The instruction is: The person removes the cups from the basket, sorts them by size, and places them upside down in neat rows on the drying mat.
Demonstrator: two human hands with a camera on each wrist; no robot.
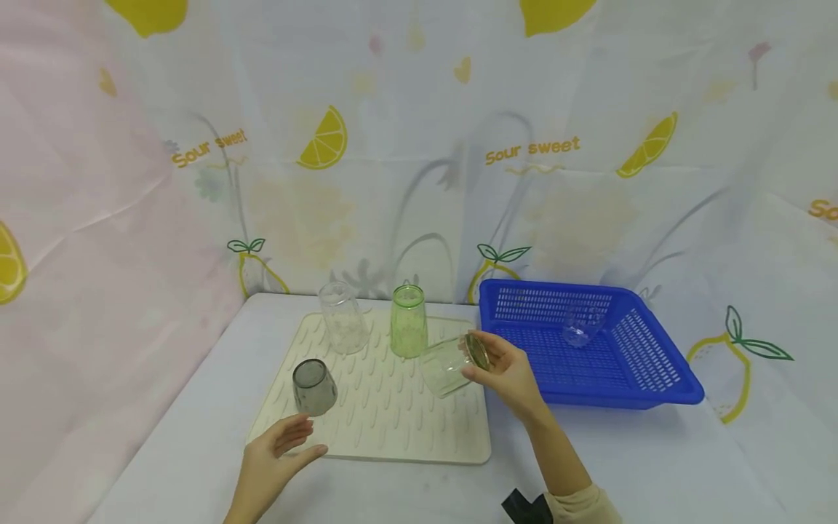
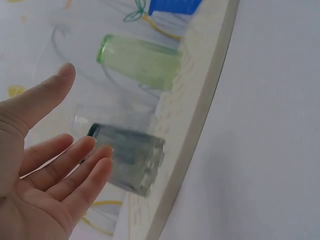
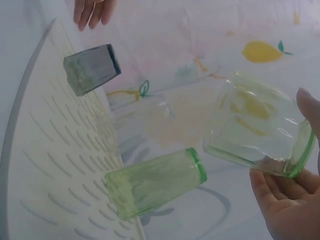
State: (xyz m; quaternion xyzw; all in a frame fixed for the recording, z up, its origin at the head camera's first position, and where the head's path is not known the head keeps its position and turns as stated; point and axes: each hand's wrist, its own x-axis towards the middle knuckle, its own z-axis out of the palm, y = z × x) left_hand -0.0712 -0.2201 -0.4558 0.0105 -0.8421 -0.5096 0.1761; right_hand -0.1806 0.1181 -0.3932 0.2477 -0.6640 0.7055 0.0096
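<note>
My right hand (image 1: 507, 371) pinches a clear, green-tinted glass (image 3: 250, 125) by its greener end, thumb on one side and fingers on the other. That glass is tilted, above the right part of the cream drying mat (image 1: 393, 437). The left hand (image 1: 271, 455) is at the mat's front left edge, fingers spread from the thumb and nothing between them. Just beyond it a smoky grey glass (image 1: 316, 389) stands on the mat; the right wrist view shows a gap between them. A green glass (image 1: 409, 324) and a tall clear glass (image 1: 345, 320) stand farther back.
A blue plastic basket (image 1: 655, 397) with perforated walls stands right of the mat, and a clear glass (image 1: 579, 327) lies inside it. White cloth (image 1: 196, 407) covers the table. Behind hangs a lemon-printed curtain (image 1: 406, 204).
</note>
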